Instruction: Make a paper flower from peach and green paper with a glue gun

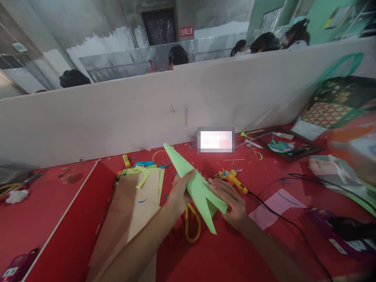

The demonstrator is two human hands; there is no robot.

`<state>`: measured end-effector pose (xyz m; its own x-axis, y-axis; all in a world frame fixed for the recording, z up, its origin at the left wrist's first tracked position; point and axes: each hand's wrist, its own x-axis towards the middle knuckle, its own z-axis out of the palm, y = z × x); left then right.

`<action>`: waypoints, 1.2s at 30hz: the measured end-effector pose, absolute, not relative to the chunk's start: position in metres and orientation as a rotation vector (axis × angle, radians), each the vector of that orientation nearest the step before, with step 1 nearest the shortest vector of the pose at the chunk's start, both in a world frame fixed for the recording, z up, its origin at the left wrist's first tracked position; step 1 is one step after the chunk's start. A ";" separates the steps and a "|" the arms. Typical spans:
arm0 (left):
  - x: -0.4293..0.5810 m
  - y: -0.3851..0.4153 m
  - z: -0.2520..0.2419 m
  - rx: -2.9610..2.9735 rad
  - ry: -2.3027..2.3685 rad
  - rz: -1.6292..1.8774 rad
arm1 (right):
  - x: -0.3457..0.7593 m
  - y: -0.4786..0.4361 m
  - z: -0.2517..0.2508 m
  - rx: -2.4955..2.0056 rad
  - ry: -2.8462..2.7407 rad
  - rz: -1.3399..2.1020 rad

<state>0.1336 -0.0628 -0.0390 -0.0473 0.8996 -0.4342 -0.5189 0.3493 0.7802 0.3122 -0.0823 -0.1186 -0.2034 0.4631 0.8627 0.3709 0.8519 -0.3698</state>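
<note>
Wall [102, 15]: patchy grey, it rose far beyond the left hand [179, 192] and right hand [235, 203].
Partition [117, 113]: one smooth pale panel stood nearer.
Tabletop [226, 254]: red, scrap-strewn, it lay beneath both.
Green paper [196, 186]: one piece, rolled to a point (split at its wide end), sat between them.
Left hand: pinched the paper's middle.
Right hand: lay against one flap; whether gripping, I couldn't tell.
Glue gun [236, 182]: one, yellow, lay beyond the right hand.

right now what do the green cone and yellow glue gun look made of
Green cone: probably matte paper or thin card, given its crisp edges and curl. Yellow glue gun: likely hard plastic, from its smooth, moulded-looking body; gloss unclear.
</note>
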 end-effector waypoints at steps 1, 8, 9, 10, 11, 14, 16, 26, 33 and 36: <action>0.133 -0.063 -0.038 0.439 1.113 1.224 | 0.313 -0.082 -0.118 -0.628 -1.815 0.106; 0.140 -0.067 -0.042 0.437 1.079 1.271 | 0.312 -0.082 -0.112 -0.583 -1.910 0.012; 0.140 -0.067 -0.043 0.432 1.081 1.280 | 0.312 -0.083 -0.112 -0.585 -1.907 -0.028; 0.140 -0.067 -0.042 0.423 1.087 1.287 | 0.312 -0.083 -0.112 -0.590 -1.906 -0.071; 0.140 -0.066 -0.042 0.414 1.098 1.299 | 0.312 -0.084 -0.112 -0.603 -1.914 -0.110; 0.140 -0.065 -0.042 0.407 1.113 1.370 | 0.310 -0.087 -0.111 -0.681 -1.992 -0.198; 0.140 -0.065 -0.045 0.416 1.112 1.412 | 0.308 -0.090 -0.109 -0.743 -2.037 -0.220; 0.145 -0.071 -0.060 0.406 1.091 1.361 | 0.303 -0.099 -0.110 -0.827 -2.073 -0.309; 0.149 -0.073 -0.060 0.531 0.839 1.220 | 0.316 -0.091 -0.117 -0.882 -1.812 -0.081; 0.150 -0.071 -0.066 0.595 0.788 1.182 | 0.324 -0.086 -0.124 -0.989 -1.647 0.119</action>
